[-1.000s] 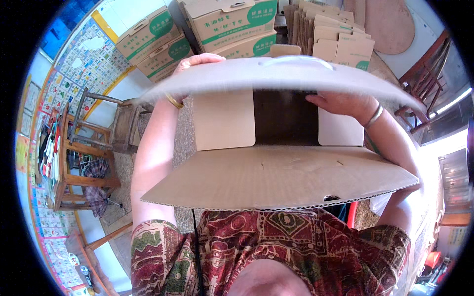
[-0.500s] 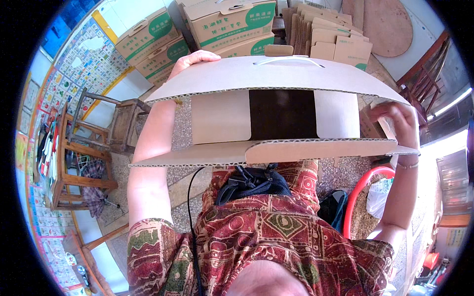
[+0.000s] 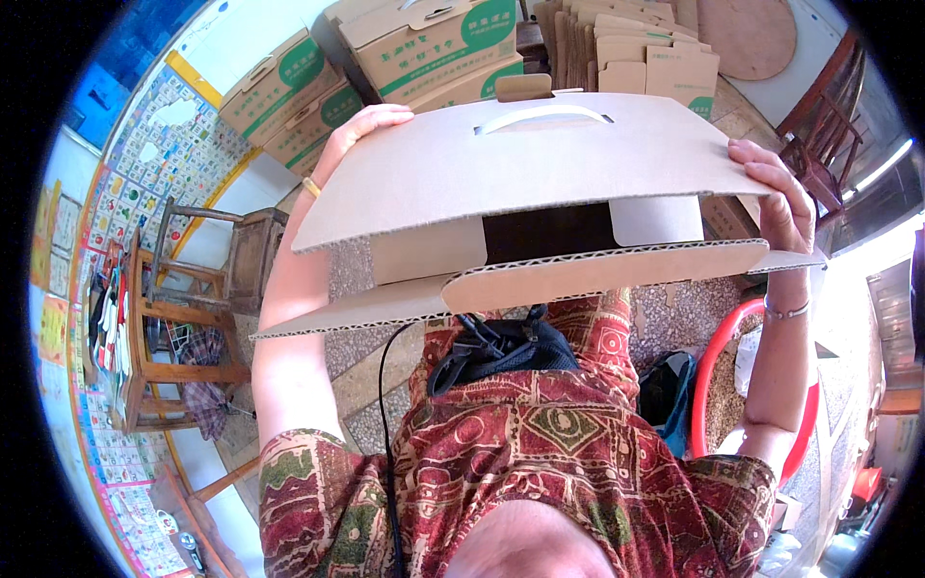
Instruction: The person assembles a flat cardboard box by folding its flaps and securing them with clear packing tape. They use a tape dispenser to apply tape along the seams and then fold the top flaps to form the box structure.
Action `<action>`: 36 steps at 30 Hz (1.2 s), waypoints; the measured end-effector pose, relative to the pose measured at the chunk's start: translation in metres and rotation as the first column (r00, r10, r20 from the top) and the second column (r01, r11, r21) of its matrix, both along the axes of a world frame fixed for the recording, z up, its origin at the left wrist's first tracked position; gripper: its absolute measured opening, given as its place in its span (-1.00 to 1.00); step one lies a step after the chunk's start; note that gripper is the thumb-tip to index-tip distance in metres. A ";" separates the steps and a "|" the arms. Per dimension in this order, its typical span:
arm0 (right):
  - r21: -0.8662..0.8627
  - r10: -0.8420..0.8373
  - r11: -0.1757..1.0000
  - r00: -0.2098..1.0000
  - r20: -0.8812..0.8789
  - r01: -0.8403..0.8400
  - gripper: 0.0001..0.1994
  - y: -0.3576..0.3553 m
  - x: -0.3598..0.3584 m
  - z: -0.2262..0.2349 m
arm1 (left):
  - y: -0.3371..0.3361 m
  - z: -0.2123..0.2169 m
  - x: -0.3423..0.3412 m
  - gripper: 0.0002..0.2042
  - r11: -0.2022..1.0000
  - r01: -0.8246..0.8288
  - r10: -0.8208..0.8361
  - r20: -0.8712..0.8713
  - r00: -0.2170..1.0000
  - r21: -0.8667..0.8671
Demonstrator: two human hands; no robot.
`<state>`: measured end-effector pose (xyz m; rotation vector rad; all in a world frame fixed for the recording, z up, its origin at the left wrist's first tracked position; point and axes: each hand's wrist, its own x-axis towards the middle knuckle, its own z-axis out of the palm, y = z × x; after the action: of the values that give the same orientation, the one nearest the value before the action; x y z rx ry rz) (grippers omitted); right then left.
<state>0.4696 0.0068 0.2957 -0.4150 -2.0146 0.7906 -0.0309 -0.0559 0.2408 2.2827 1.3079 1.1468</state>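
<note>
In front of my body is a cardboard box (image 3: 424, 258) with its top partly open. Its far lid flap (image 3: 549, 169) carries a white plastic handle (image 3: 544, 118) and slants over the opening. The near flap (image 3: 597, 274) sticks out towards me, and a dark gap shows between the two. My left hand (image 3: 371, 123) holds the far flap's left end, fingers over its far edge and thumb hidden. At the right end, my right hand (image 3: 779, 197) grips the same flap, fingertips on its upper face.
Stacked printed cartons (image 3: 424, 53) and folded cardboard sheets (image 3: 626, 48) stand beyond the box. A wooden chair (image 3: 231, 255) is at left, beside a wooden rack (image 3: 178, 337). On the right is a red tub (image 3: 700, 385) of brownish grains with a plastic bag (image 3: 747, 361). A black cable (image 3: 385, 405) hangs along my shirt.
My right hand has come up from the box's right side onto the far flap's right end. That flap has tipped towards me, and the opening between the flaps has narrowed.
</note>
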 end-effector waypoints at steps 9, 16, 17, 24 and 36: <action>-0.179 0.165 0.974 0.976 0.141 -0.139 -0.66 -0.025 0.008 -0.002 | -0.035 -0.001 0.006 -0.68 0.992 -0.113 0.114 0.011 0.993 -0.060; -0.358 0.173 0.932 0.941 0.289 -0.061 -0.70 -0.023 -0.004 0.015 | -0.028 -0.005 0.002 -0.66 0.961 -0.245 0.250 0.022 0.968 -0.129; -0.372 0.171 0.926 0.946 0.277 -0.058 -0.70 -0.020 -0.003 0.013 | -0.028 -0.007 -0.002 -0.66 0.963 -0.205 0.218 0.060 0.974 -0.173; -0.406 0.231 0.907 0.940 0.251 -0.114 -0.66 0.007 -0.007 0.007 | -0.041 -0.008 -0.015 -0.56 0.908 0.159 0.156 0.667 0.729 -0.387; 0.744 -0.573 0.668 0.646 0.505 0.012 -0.70 0.120 0.086 -0.069 | -0.018 -0.021 -0.007 -0.35 0.864 0.044 0.217 0.451 0.865 -0.501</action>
<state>0.5555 0.1267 0.2267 -0.6770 -2.6458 -0.5021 -0.0383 -0.0735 0.2200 1.4435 1.3102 1.1514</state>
